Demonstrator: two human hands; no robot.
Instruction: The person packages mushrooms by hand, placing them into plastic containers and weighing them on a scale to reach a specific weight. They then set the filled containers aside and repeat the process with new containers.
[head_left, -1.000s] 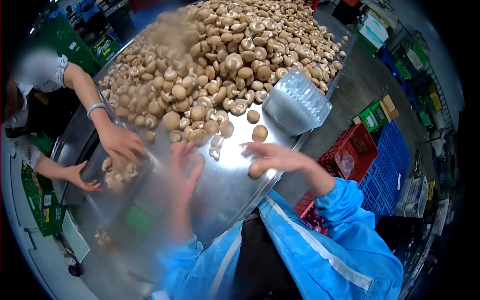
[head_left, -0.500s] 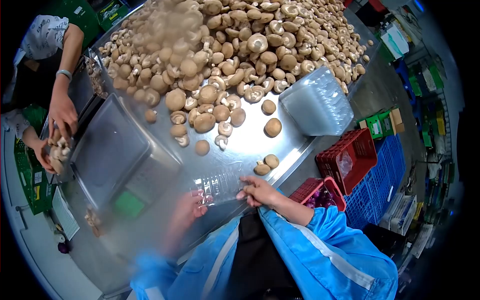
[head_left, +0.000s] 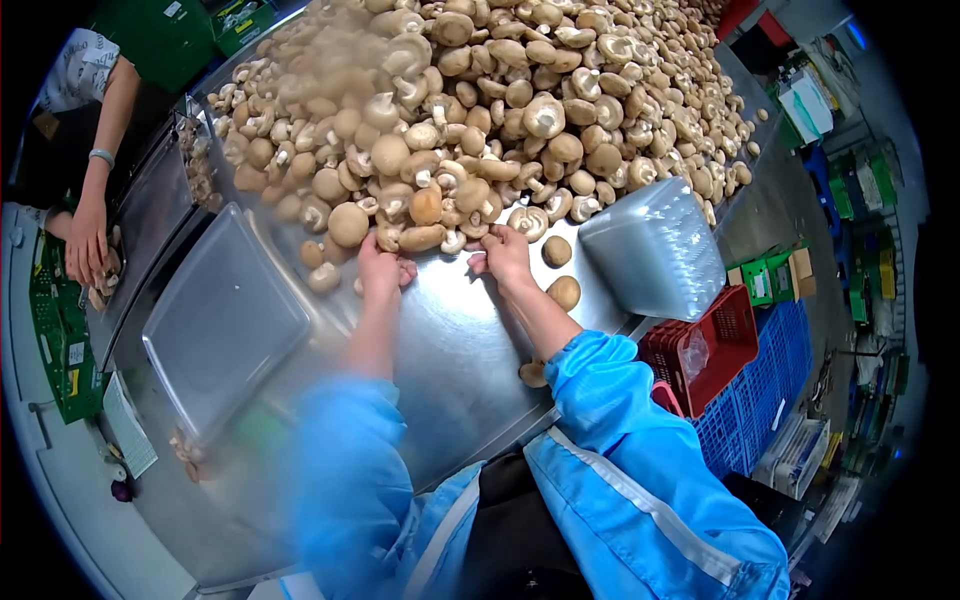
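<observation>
At the near edge of a heap of brown-capped mushrooms [head_left: 540, 115], my left hand [head_left: 383, 268] and my right hand [head_left: 503, 255] are stretched forward on either side of a small cluster of mushrooms [head_left: 423, 207]. Both hands have curled fingers, gripping the clear plastic tray seen between them a moment ago. Mushrooms and fingers hide nearly all of that tray now. A stack of clear trays [head_left: 655, 250] leans to the right of my right hand. Between hand and stack lie loose mushrooms [head_left: 563, 292].
The metal table [head_left: 460, 350] carries the heap. A grey plastic lid or tray [head_left: 228, 318] is on the left. Beyond it, a co-worker's hand [head_left: 88, 245] is over some mushrooms. A red crate [head_left: 735, 335] and blue pallet [head_left: 780, 340] stand right of the table edge.
Both my hands moved forward from the near table edge to the heap. The clear tray, empty between them before, went with them and is now mostly hidden. The co-worker's hands shifted slightly.
</observation>
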